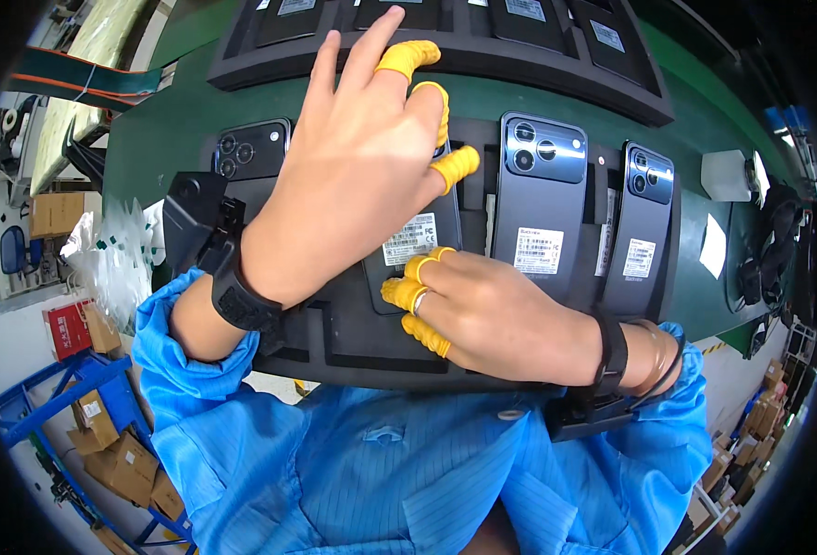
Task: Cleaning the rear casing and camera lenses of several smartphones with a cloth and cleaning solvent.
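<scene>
My left hand (362, 153) hovers over the upper part of a dark smartphone (448, 227), its fingers spread with nothing seen in them. Yellow finger cots cover its thumb and two fingers. That phone lies back up in a black foam tray (371, 347), and the left hand hides most of its upper end. On its back is a white printed label (410, 239). Just below the label, my right hand (501, 319) has its cot-covered fingers curled together against the phone's lower end. Whether anything small is pinched there is hidden.
Two more labelled phones, one in the middle (538, 203) and one farther right (638, 231), lie in the tray. Another phone (249, 153) is at left, partly behind my wrist. A second black tray (529, 60) with several phones stands beyond. Clear plastic bags (112, 259) hang at left.
</scene>
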`<state>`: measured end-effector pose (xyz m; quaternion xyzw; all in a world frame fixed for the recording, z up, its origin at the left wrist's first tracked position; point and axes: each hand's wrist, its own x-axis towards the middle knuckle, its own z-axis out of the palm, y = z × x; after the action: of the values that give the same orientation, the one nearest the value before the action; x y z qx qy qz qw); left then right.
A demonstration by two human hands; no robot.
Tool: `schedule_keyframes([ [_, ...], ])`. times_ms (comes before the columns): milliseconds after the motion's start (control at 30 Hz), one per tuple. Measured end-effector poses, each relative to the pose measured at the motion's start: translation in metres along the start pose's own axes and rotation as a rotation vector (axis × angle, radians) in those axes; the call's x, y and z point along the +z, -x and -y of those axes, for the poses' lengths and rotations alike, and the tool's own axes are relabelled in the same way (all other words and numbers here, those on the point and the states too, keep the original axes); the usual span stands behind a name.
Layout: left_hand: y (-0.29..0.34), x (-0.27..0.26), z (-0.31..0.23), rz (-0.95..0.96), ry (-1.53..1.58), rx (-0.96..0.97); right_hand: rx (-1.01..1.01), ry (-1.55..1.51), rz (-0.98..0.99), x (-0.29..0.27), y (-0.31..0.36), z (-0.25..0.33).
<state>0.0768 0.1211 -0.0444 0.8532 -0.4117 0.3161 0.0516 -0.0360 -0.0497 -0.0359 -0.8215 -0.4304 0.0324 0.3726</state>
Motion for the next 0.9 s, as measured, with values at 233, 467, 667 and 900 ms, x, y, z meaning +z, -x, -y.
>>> schedule_keyframes([
  [233, 0.007, 0.012, 0.008, -0.03, -0.114, 0.098, 0.014, -0.021, 0.031, -0.003, 0.0, 0.0],
  [467, -0.013, -0.018, -0.009, 0.04, 0.199, -0.025, 0.003, -0.029, 0.004, -0.002, -0.001, -0.003],
  [667, -0.028, -0.033, 0.011, 0.234, 0.178, -0.085, 0.053, -0.079, 0.021, 0.0, -0.006, -0.006],
  [900, 0.009, -0.078, 0.081, 0.133, 0.238, -0.408, 0.13, -0.154, 0.102, -0.004, -0.008, -0.001],
])
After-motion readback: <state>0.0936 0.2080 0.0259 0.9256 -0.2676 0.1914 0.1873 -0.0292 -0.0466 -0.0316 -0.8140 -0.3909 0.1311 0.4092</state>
